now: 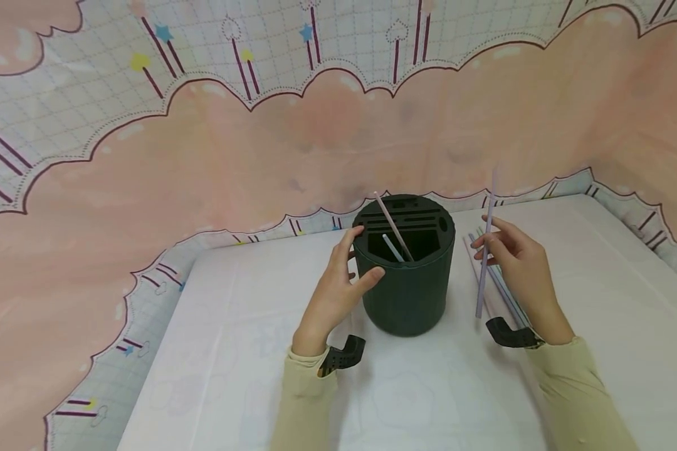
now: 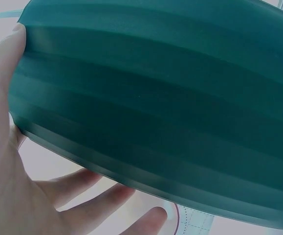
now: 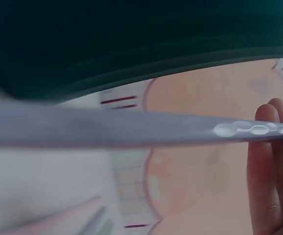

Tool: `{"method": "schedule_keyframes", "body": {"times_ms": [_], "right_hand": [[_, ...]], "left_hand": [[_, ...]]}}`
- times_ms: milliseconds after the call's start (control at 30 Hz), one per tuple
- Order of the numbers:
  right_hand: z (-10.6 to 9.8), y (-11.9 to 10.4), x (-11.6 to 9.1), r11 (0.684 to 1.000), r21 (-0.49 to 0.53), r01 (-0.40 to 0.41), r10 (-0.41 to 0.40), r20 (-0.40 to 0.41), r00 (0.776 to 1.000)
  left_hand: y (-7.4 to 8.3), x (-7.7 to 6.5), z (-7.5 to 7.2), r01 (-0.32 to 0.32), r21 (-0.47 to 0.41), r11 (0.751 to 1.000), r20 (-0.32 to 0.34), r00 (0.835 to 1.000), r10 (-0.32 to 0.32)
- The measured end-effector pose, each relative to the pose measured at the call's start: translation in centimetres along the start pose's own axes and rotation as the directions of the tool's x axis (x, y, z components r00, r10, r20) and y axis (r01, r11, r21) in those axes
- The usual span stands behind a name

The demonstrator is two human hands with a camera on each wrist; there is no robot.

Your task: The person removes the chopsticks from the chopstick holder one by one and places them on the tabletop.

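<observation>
A dark green, round utensil holder (image 1: 406, 294) stands upright on the white table. Its top has long slots, small holes and one larger opening. A pink chopstick (image 1: 391, 219) and a pale blue chopstick (image 1: 393, 248) lean in that opening. My left hand (image 1: 330, 291) grips the holder's left side, thumb on the front rim and fingers spread along the wall. To the right of the holder, my right hand (image 1: 521, 266) pinches a lavender chopstick (image 1: 480, 294) held nearly vertical. White marks show along that chopstick (image 3: 180, 128) in the right wrist view.
Several pastel chopsticks (image 1: 510, 297) lie on the table (image 1: 248, 351) under my right hand, partly hidden by it. A peach and white patterned cloth (image 1: 316, 150) hangs behind the table's far edge. Each wrist wears a black camera mount (image 1: 344, 354).
</observation>
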State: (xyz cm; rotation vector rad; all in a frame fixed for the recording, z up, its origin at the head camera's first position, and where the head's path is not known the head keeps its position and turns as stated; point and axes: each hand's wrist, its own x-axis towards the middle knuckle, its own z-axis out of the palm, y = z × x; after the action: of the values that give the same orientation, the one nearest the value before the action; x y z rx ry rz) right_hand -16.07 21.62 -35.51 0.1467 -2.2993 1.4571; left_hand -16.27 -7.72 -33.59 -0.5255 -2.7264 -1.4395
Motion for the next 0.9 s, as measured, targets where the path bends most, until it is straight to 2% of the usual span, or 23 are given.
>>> {"method": "schedule_keyframes", "body": {"times_ms": [100, 267, 300, 400, 533, 767, 900], "right_hand": [[0.4, 2.1, -0.3, 0.999, 0.034, -0.027, 0.025, 0.047, 0.999], [0.9, 3.9, -0.8, 0.996, 0.042, -0.084, 0.080, 0.079, 0.994], [1.0, 3.5, -1.0, 0.994, 0.013, -0.106, 0.104, 0.072, 0.992], [1.1, 3.8, -1.3, 0.984, 0.012, -0.176, 0.175, 0.077, 0.982], [1.1, 4.9, -1.8, 0.963, 0.074, -0.260, 0.252, 0.098, 0.963], [1.5, 6.4, -2.3, 0.932, 0.167, -0.321, 0.304, 0.118, 0.945], [1.9, 6.7, -2.5, 0.930, 0.126, -0.344, 0.321, 0.171, 0.931]], "left_hand": [[-0.1, -0.1, 0.1, 0.001, -0.002, 1.000, 0.003, 1.000, -0.001], [-0.1, -0.2, 0.1, 0.006, 0.007, 1.000, 0.002, 1.000, -0.006], [-0.1, -0.2, 0.1, 0.005, 0.008, 1.000, 0.001, 1.000, -0.005], [-0.1, -0.3, 0.1, 0.003, 0.005, 1.000, 0.000, 1.000, -0.003], [-0.1, -0.4, 0.0, -0.002, -0.002, 1.000, 0.002, 1.000, 0.002], [-0.1, -0.5, 0.0, -0.009, -0.015, 1.000, 0.003, 1.000, 0.009], [-0.1, -0.5, 0.0, -0.012, -0.021, 1.000, 0.004, 1.000, 0.012]]}}
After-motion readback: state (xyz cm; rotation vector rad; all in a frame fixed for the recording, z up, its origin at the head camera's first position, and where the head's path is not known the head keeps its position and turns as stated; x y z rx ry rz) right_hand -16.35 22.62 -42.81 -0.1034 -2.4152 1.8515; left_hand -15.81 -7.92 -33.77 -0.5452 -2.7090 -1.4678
